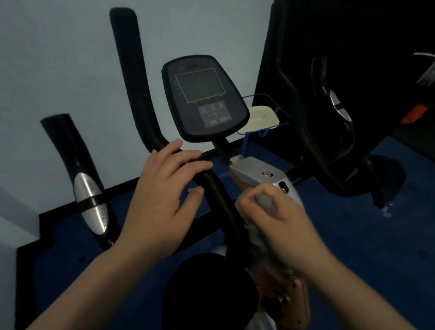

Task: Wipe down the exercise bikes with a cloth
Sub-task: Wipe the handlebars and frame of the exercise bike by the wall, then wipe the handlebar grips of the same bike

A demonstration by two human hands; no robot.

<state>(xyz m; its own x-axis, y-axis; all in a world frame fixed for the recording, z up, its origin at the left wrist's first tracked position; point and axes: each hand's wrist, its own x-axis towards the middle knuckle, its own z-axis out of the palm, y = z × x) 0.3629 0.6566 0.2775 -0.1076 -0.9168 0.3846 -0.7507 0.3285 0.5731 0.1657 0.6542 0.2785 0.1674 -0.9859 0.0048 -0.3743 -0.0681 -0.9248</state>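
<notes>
Two hands on one exercise bike (257, 178). Left hand (167, 194) spread, fingers straight, resting on the black handlebar (217, 191) near the console (203, 98). Right hand (282, 222) pinches a grey cloth (267, 198) bunched against the bar's right side, below the grey frame cap. Blue wire rack (267, 116) right of console holds a cream tray. Black saddle (209, 294) near, centre. Door handle (433, 56) far right. Blue floor (361, 241).
</notes>
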